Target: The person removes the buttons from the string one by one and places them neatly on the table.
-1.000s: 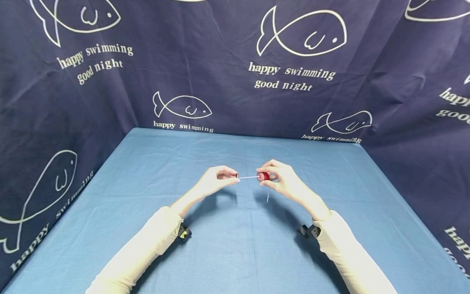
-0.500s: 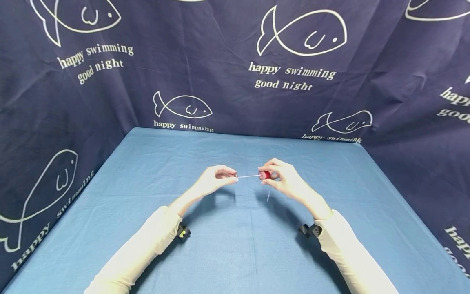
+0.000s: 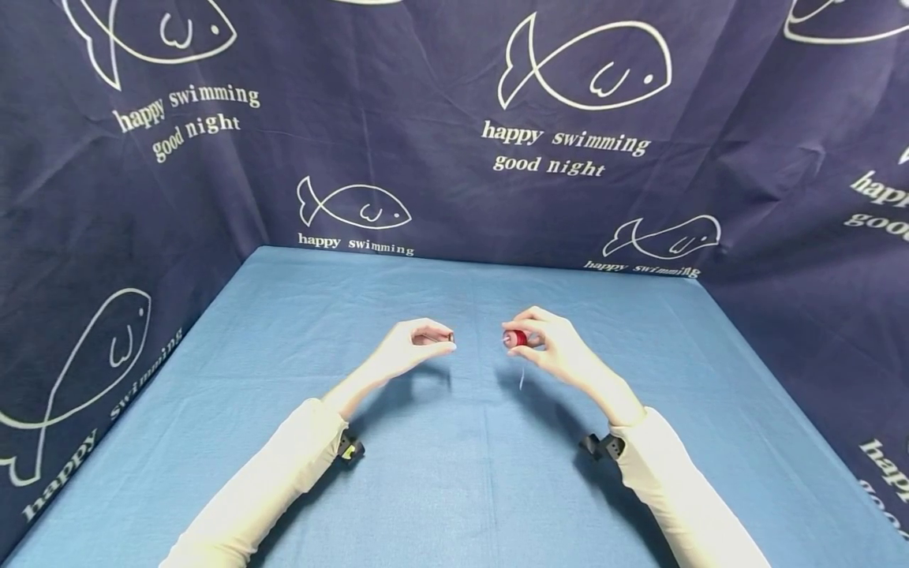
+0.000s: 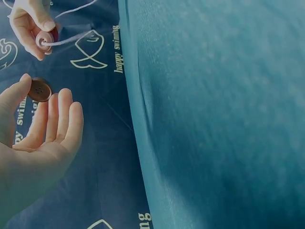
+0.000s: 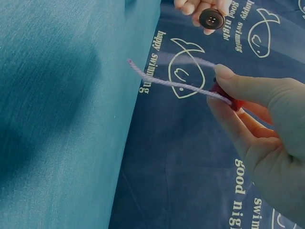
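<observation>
Both hands hang above the blue tablecloth [image 3: 426, 489], a gap between them. The right hand [image 3: 557, 345] clamps a red piece [image 3: 521, 338] with a pink button [image 4: 41, 36] at its front; the left hand [image 3: 414, 347] pinches a brown button [image 4: 40, 90] by its rim. String [image 4: 66, 39] pokes out of the pink button, its end loose. I'd keep fingertips off the brown holes, squeeze pink and red firmly together, and leave enough string out front that it can't slip back.

Head view looking forward and down, wrist views close up, left hand [image 3: 409, 349] and right hand [image 3: 557, 347] shared by all
</observation>
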A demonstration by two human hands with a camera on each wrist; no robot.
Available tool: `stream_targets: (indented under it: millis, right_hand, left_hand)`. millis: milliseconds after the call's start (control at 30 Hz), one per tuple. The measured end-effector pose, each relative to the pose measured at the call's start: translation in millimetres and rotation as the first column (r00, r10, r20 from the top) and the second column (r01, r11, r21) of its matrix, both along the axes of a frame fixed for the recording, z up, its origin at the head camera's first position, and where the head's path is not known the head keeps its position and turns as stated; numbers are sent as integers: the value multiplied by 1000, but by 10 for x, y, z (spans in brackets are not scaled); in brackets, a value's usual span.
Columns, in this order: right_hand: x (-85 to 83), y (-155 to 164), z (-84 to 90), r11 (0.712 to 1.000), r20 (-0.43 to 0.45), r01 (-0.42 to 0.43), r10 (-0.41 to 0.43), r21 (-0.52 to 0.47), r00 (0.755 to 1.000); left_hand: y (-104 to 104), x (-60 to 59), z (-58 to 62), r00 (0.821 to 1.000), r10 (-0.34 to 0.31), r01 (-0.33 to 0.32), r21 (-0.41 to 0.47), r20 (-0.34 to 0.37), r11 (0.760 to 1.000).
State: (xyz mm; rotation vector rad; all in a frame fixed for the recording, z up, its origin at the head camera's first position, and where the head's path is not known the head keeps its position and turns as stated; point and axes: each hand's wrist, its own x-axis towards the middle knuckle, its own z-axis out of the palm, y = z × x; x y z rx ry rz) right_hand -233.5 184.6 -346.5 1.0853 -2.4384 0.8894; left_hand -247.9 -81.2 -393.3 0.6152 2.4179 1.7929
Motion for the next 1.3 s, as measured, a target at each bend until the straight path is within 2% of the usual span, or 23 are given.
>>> stream_targets:
  millis: [500, 733, 1033, 1300]
  right_hand:
    - [-2, -14, -15, 1000, 16, -8, 8, -6, 1000]
    - [-21, -18, -36, 1000, 15, -15, 15, -15, 1000]
    - [-22, -24, -27, 999, 13, -14, 15, -30, 1000]
    - [-30, -26, -22, 1000, 11, 12, -12, -4, 1000]
  left_hand:
    - [-126, -20, 8, 999, 18, -18, 2, -31, 1000]
    - [-189, -37, 7, 999, 47, -47, -40, -19, 998]
    - [-276, -65, 0, 997, 74, -78, -120, -37, 990]
    - [-320, -76, -24, 996, 87, -92, -143, -36, 985]
